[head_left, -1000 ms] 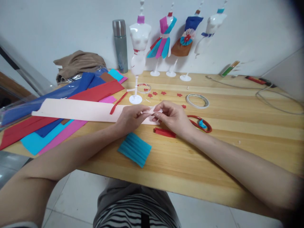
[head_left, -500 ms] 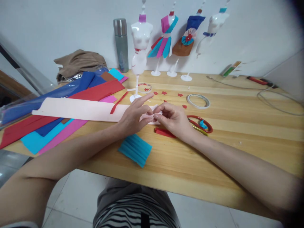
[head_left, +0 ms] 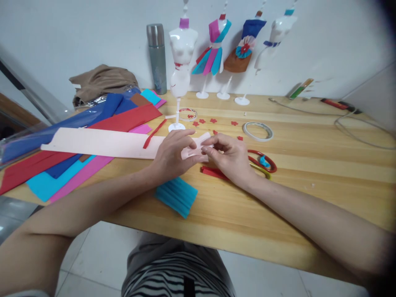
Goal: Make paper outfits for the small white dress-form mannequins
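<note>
A long pale pink strip of crepe paper stretches across the table, its right end gathered in small pleats between my hands. My left hand rests over the strip, thumb and fingers apart. With fingertips pinched together, my right hand holds the pleated end of the strip. Below my left hand lies a pleated blue piece of crepe paper. Beside my right hand are scissors with red and yellow handles, partly hidden by it, and a folded red piece.
A bare white mannequin stands behind my hands, with dressed mannequins along the wall. Coloured crepe sheets pile up at left. A tape roll, small red paper flowers and a flask are on the table.
My left thumb and fingers have parted from their pinch on the pleats. My right hand stays pinched at the strip's end.
</note>
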Available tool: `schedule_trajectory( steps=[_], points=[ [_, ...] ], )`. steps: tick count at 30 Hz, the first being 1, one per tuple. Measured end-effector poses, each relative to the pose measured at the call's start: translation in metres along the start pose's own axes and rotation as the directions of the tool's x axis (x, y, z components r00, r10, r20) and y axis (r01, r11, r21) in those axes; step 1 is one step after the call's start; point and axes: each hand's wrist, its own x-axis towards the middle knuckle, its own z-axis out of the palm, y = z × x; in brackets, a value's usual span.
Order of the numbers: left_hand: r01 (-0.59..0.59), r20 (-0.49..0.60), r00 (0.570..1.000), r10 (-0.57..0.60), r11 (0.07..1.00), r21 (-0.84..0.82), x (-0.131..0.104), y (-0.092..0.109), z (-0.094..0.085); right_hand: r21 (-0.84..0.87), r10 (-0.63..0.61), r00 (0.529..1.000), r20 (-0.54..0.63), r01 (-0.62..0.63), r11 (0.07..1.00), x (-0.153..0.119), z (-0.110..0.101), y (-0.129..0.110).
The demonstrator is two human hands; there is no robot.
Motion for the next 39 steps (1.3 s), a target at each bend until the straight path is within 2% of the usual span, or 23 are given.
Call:
schedule_trajectory(
  steps=[6,11,17,22,28,35,39],
  points=[
    [0.184,0.030,0.983,-0.182,0.979,-0.087,-0.001,0.006,0.000,0.035,0.044,0.999,-0.006,-0.044,0.998,-0.002,0.002,0.001],
    [0.344,0.078,0.938,-0.337,0.931,-0.119,0.000,0.016,-0.004,0.089,0.067,0.998,-0.017,-0.065,0.994,-0.003,0.003,0.002],
    [0.490,0.189,0.872,-0.452,0.809,-0.325,0.002,0.025,-0.006,0.149,0.093,0.995,-0.018,-0.090,0.985,-0.003,0.003,-0.003],
    [0.488,0.207,0.868,-0.452,0.696,-0.527,0.005,0.022,-0.004,0.223,0.129,0.991,-0.046,-0.116,0.968,-0.002,0.004,-0.004],
    [0.516,0.270,0.847,-0.458,0.582,-0.628,0.005,0.019,-0.002,0.226,0.133,0.990,-0.050,-0.119,0.967,-0.001,0.003,-0.008],
    [0.519,0.280,0.840,-0.464,0.538,-0.664,0.007,0.017,0.000,0.093,0.030,0.999,-0.046,-0.026,0.995,0.001,-0.001,-0.011],
    [0.530,0.252,0.825,-0.506,0.540,-0.654,0.009,0.017,-0.003,0.089,0.024,0.998,-0.051,-0.019,0.996,0.004,-0.001,-0.012]
  ],
)
